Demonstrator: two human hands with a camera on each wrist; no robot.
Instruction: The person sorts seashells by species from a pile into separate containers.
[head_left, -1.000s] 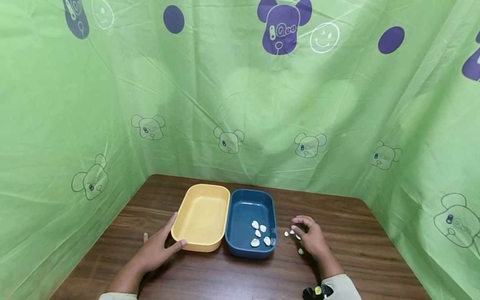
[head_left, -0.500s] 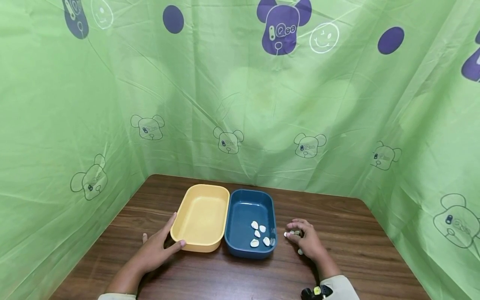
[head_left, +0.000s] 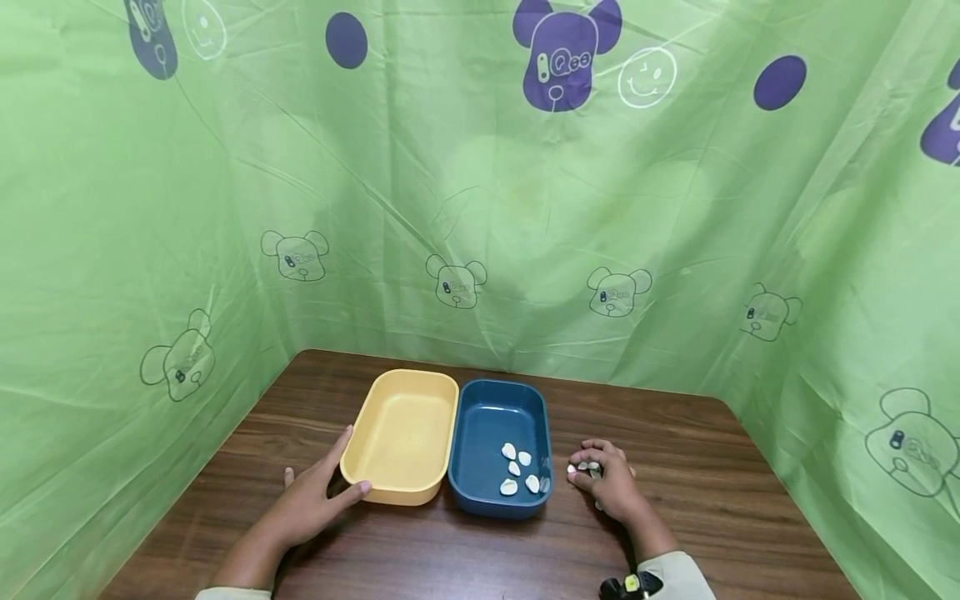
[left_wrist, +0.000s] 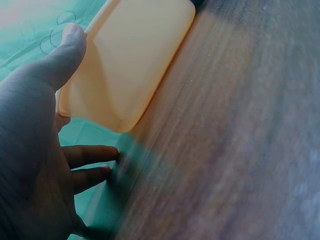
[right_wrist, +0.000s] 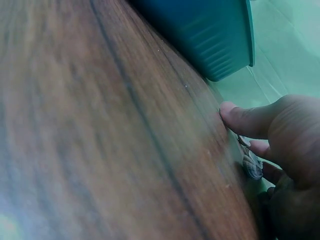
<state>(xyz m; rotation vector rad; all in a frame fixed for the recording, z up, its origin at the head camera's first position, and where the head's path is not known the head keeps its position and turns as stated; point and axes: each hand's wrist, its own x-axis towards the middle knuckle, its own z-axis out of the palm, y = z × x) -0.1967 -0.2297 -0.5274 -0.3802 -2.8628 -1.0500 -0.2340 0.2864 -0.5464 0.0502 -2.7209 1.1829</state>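
My left hand [head_left: 303, 500] lies at the near left corner of a yellow container [head_left: 405, 492], its thumb over the near rim and its straight index finger along the side. To the right, my right hand [head_left: 618, 483] is lowered to the table. Its thumb and index finger pinch a small white shell [head_left: 572, 469]. More shells lie under and beside that hand, partly hidden; a ridged, greyish shell [right_wrist: 252, 166] shows below the thumb in the right wrist view. Inside the blue container [head_left: 480, 400] several white shells [head_left: 509, 487] are spread over the near half.
Side by side on the brown wooden table [head_left: 420, 550], the two containers nearly touch. Nothing lies in the yellow one. Green patterned cloth [head_left: 480, 200] hangs around the back and sides. On the right wrist is a black and yellow device [head_left: 630, 585].
My right hand has moved slightly left and down, and its thumb and index finger have closed on the leftmost shell. The left hand and both containers stay as they were.
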